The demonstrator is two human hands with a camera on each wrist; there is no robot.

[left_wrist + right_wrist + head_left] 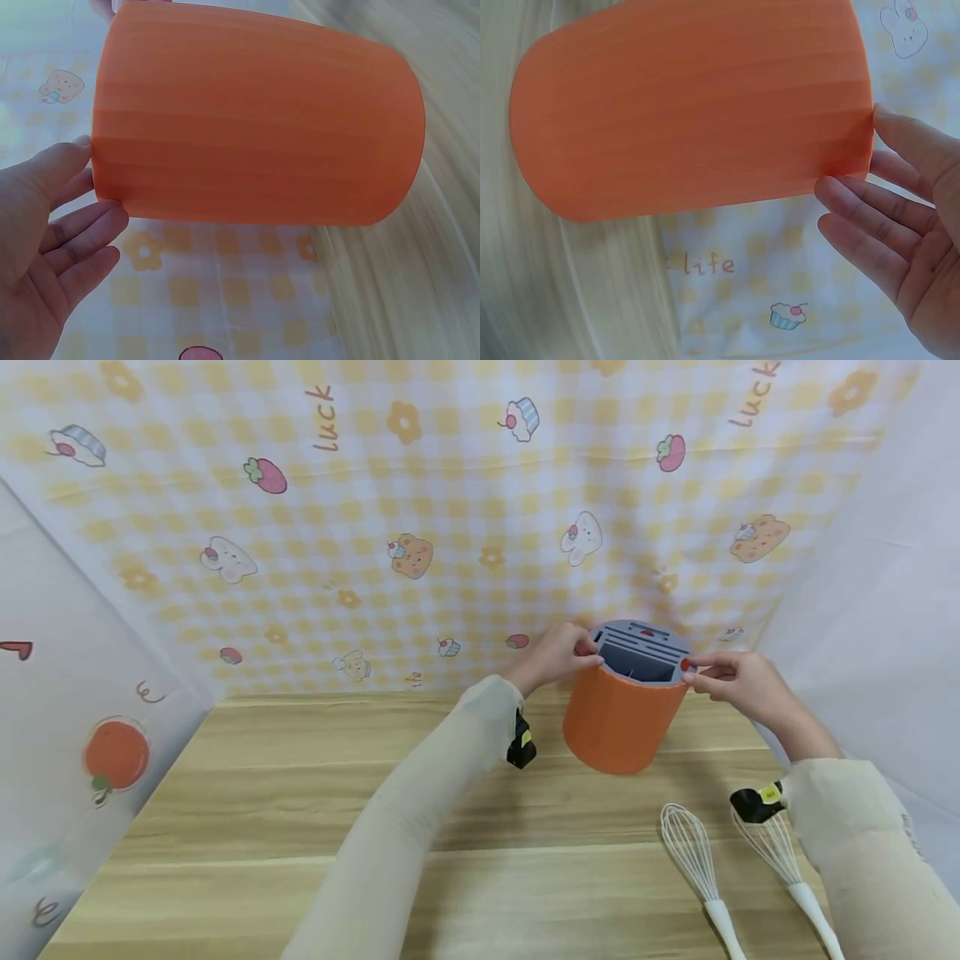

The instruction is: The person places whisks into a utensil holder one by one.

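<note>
An orange round knife block (618, 727) with a grey slotted top (648, 643) stands at the back right of the table in the head view. My left hand (553, 656) pinches its rim on the left side, thumb on the top edge. Across from it, my right hand (735, 681) grips the right side of the rim between thumb and fingers. In the left wrist view the fingertips of the left hand (60, 232) meet the rim end of the orange wall. The right wrist view has the right hand (907, 217) at that same end, its lower fingers loosely bent.
Two white whisks lie at the front right, one whisk (722, 927) left of the other whisk (813, 914), which is partly under the right wrist camera (756, 803). Behind the wooden table (300, 793) hangs a yellow checked cloth (450, 510).
</note>
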